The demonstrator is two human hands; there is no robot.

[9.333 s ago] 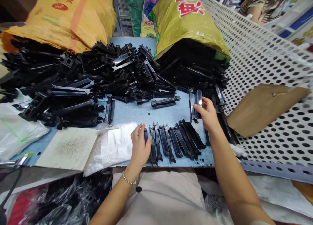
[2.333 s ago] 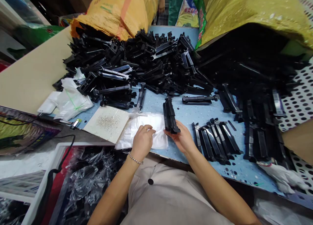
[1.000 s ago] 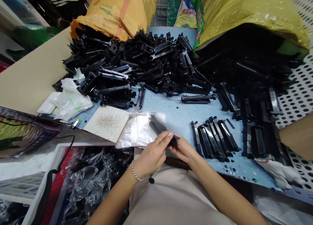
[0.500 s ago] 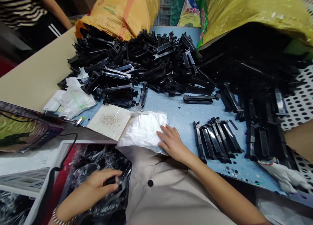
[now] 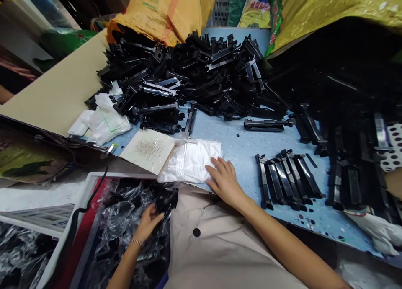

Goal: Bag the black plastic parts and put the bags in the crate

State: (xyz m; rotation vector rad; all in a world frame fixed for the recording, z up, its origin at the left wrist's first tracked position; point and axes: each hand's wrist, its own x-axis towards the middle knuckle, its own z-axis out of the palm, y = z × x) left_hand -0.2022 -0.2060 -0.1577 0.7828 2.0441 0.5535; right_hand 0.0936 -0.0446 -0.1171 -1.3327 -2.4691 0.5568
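Observation:
My right hand [image 5: 224, 180] lies flat with fingers spread, its fingertips on the right edge of a stack of thin clear plastic bags [image 5: 191, 161]. Lower left, my left hand [image 5: 148, 223] is down in a crate over black parts wrapped in clear plastic [image 5: 119, 215]. Its thumb and forefinger are apart with nothing visible between them; the other fingers are partly hidden. Left of the bag stack sits a cream square pad [image 5: 147, 150] sprinkled with tiny specks. A row of several black plastic parts [image 5: 284, 180] lies on the blue tabletop right of my right hand.
A large heap of black plastic parts [image 5: 194, 79] covers the back of the table. An orange sack [image 5: 169, 12] and a yellow sack [image 5: 339, 12] stand behind it. A crumpled white plastic bag [image 5: 105, 117] lies at left, and a white glove [image 5: 377, 228] at the right front edge.
My left hand has moved deeper into the crate, up and to the right; the dark thing at its fingers no longer shows there. My right hand stays on the bags. The view has shifted slightly.

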